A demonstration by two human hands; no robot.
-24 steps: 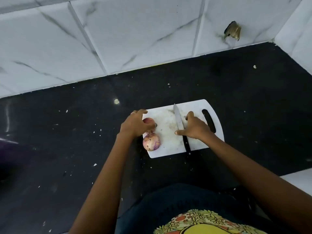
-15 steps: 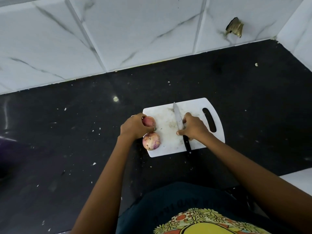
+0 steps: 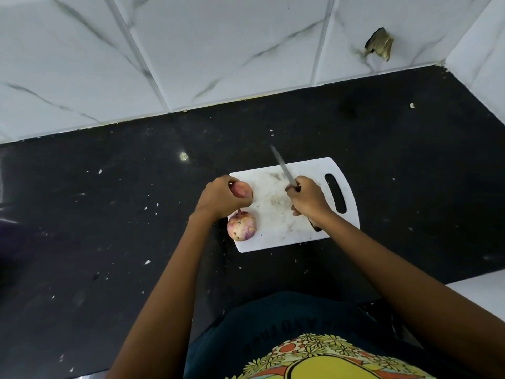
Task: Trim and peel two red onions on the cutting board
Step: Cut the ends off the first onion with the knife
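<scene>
Head view. White board [image 3: 297, 225] lies flat on a black table [image 3: 109, 214], handle slot on its right end. All places below are taken from the board.

Left hand [image 3: 221, 196] at the board's left edge, far corner. Fingers curled round a red onion [image 3: 242, 189]; only the onion's right side shows past the fingers. Cannot tell whether that onion rests on the board or is lifted off it.

Second onion [image 3: 241, 225] sits on the board's left edge, near corner, just below the left hand. Skin still on, pale pink with purple patches, stem nub pointing toward the hand. Nothing grips it; it overhangs the edge a little.

Right hand [image 3: 308, 199] over the board's middle-right, beside the slot. Fingers wrapped tight round a knife [image 3: 284, 169] by its handle; dark butt of the handle shows under the wrist near the board's near edge. Blade tilts up and away, tip past the board's far edge, above the table. Blade is clear of both onions.

Board surface between the hands is smeared and scuffed.

White specks are scattered on the table left of and behind the board. Marbled white wall tiles [image 3: 218, 50] stand behind, one with a broken hole [image 3: 378, 46] far right. Person's dark shirt with yellow print [image 3: 322, 356] shows at the near side.
</scene>
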